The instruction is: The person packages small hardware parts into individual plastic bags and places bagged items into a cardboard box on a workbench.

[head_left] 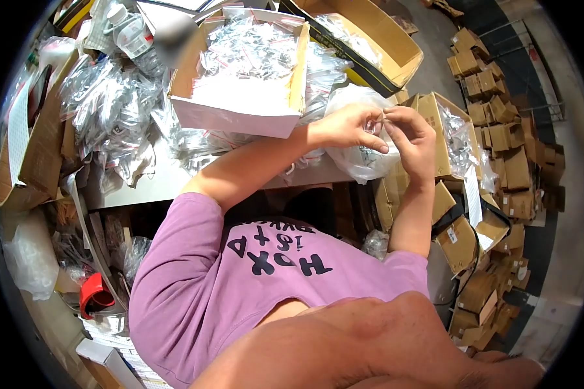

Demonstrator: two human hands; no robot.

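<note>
My left hand (353, 131) and my right hand (411, 139) meet at the right end of the table, fingertips almost touching. Between them is a small clear plastic bag (372, 126), pinched by the fingers of both hands; its contents are too small to make out. Directly beneath the hands lies a translucent white plastic bag (360, 166). My left forearm passes along the front of a white-sided cardboard box (240, 115) filled with small clear zip bags (250, 52) that hold shiny pieces.
Piles of filled clear bags (113, 107) cover the table's left side, near a plastic bottle (131, 34). An open carton (396, 55) stands at the back. Right of my hands is another carton (435, 107) of bags. Stacked cardboard boxes (499, 136) line the right.
</note>
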